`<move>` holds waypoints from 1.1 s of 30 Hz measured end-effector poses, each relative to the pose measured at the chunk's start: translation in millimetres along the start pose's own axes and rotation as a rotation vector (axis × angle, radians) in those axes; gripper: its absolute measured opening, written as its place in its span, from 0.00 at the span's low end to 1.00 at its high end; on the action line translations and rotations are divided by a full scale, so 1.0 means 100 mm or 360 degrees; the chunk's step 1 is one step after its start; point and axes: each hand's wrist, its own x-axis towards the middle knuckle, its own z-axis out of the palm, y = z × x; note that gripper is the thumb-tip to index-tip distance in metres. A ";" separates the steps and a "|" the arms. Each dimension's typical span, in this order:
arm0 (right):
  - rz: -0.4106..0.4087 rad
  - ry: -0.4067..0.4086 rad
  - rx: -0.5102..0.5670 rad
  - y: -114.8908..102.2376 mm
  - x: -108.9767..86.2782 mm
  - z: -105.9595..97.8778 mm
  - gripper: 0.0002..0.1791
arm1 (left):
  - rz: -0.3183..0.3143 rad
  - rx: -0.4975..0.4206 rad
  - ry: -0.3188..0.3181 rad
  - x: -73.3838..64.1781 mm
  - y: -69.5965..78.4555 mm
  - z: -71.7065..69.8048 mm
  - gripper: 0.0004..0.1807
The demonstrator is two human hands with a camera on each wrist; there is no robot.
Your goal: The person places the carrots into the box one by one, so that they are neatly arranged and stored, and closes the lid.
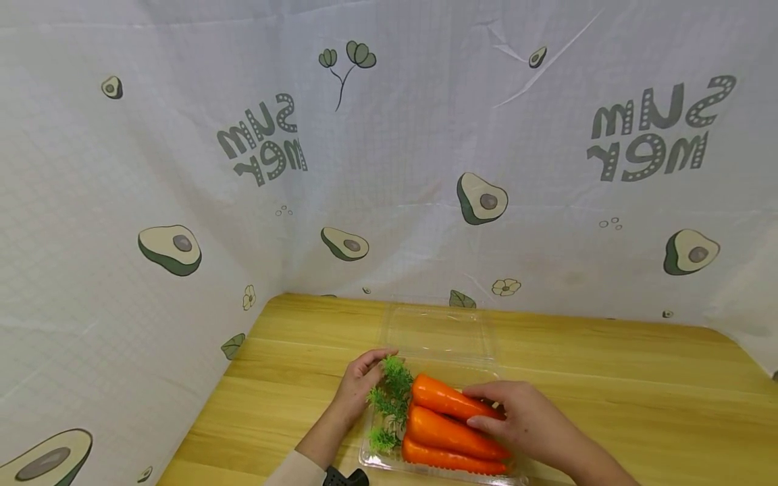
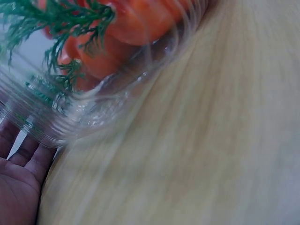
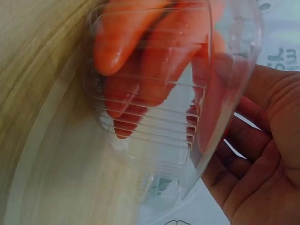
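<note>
Several shiny orange toy carrots (image 1: 446, 432) with green plastic leaves (image 1: 392, 391) lie side by side in a clear hinged plastic box (image 1: 379, 461). Their leafy ends point left and their narrow tips right. My left hand (image 1: 358, 386) rests at the box's far left corner, fingers relaxed against its side. The left wrist view shows that hand (image 2: 23, 171) just beside the ribbed wall. My right hand (image 1: 527, 418) pinches the narrow end of the farthest carrot (image 1: 450, 398) between thumb and fingers. In the right wrist view, the box wall covers part of this grip.
The box's clear lid (image 1: 437, 331) lies folded back on the wooden table (image 1: 608, 391). Behind the table and along its left side hangs a white avocado-print cloth (image 1: 401, 155). A dark band (image 1: 345, 476) sits at my left wrist.
</note>
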 end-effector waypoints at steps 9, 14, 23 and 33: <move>0.0001 0.0007 -0.0125 -0.01 0.03 0.07 0.21 | -0.0011 0.0079 0.0020 -0.01 0.03 0.03 0.19; -0.0034 0.0026 -0.0179 0.01 0.02 0.09 0.18 | -0.0015 0.0058 0.0037 -0.01 0.04 0.04 0.19; 0.0018 0.0082 -0.0088 0.02 -0.02 0.07 0.17 | -0.0038 0.0075 0.0065 0.00 0.04 0.02 0.20; 0.0233 0.0647 0.0125 0.13 0.00 -0.01 0.13 | -0.0166 0.0013 0.0101 0.01 0.10 -0.04 0.25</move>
